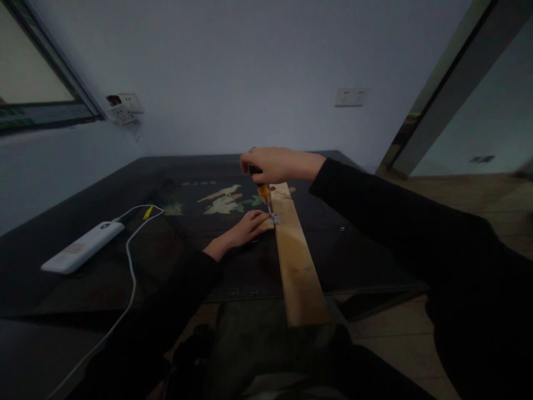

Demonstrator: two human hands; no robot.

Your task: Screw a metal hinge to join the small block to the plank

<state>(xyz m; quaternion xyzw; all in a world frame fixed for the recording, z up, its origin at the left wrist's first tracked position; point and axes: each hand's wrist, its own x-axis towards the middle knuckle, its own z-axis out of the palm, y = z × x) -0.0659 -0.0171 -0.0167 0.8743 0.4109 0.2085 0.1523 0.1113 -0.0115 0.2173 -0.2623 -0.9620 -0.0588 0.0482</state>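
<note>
A long pale wooden plank [297, 261] lies on the dark table [358, 244], its near end sticking out over the table's front edge. A small metal hinge [275, 219] sits at the plank's left edge. My right hand [275, 163] is closed round the handle of a screwdriver [264, 193] with a black and orange grip, held upright with its tip down at the hinge. My left hand [244, 226] rests on the table beside the plank, fingers pressed against a small wooden piece next to the hinge.
A white power bank [83, 247] with a white cable [132, 266] lies on the table at the left. The tabletop has an inlaid bird and leaf picture [222, 200]. Wall sockets [350, 96] are on the far wall. Tiled floor shows at the right.
</note>
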